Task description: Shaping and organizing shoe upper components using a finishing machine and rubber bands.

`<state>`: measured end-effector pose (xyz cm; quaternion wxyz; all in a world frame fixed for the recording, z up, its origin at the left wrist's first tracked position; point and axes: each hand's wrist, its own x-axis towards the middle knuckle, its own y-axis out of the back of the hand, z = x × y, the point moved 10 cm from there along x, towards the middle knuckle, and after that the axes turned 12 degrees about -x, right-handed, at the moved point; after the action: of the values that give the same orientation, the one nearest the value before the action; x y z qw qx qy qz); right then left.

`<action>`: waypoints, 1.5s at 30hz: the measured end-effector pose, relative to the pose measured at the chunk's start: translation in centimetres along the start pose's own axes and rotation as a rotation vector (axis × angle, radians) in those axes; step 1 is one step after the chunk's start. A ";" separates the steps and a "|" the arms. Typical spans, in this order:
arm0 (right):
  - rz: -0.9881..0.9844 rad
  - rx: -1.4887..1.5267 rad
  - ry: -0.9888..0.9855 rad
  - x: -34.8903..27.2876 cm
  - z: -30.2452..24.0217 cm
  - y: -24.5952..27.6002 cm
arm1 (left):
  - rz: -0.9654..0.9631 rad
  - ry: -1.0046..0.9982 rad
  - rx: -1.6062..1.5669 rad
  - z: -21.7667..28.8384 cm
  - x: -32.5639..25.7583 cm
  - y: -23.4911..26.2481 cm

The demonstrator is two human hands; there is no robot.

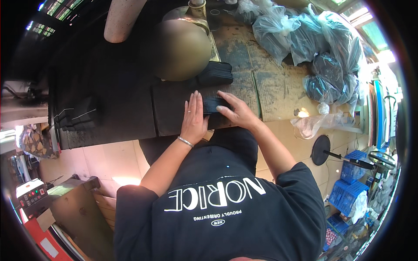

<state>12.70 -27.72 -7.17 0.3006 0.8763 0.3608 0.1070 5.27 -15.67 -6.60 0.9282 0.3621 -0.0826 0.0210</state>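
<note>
A small stack of flat black pieces [212, 105] lies on the dark near part of the worktable, between my two hands. Along its left end my left hand [194, 118] rests with fingers straight and close together, pointing away from me, not wrapped round it. On the right end, the thumb and fingers of my right hand [237, 112] hold the stack, the thumb on top and the index finger at its far edge. Just beyond stands a thicker bundle of black pieces [216, 74]. What the pieces are, I cannot make out.
A blurred round shape [183, 50] stands past the bundle, by a brass-coloured machine part [198, 13]. A pale pipe [123, 19] hangs far left. Black stacks [78, 114] sit at the table's left. Plastic bags [305, 37] fill the far right; blue crates [346, 195] stand below.
</note>
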 end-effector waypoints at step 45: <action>0.058 -0.156 0.150 5.4 -1.2 -0.7 | 0.001 0.028 0.032 -1.7 0.1 1.3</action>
<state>15.68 -23.07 -6.78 0.3369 0.8499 0.3473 0.2086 5.46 -13.60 -6.94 0.9234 0.3764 -0.0697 0.0279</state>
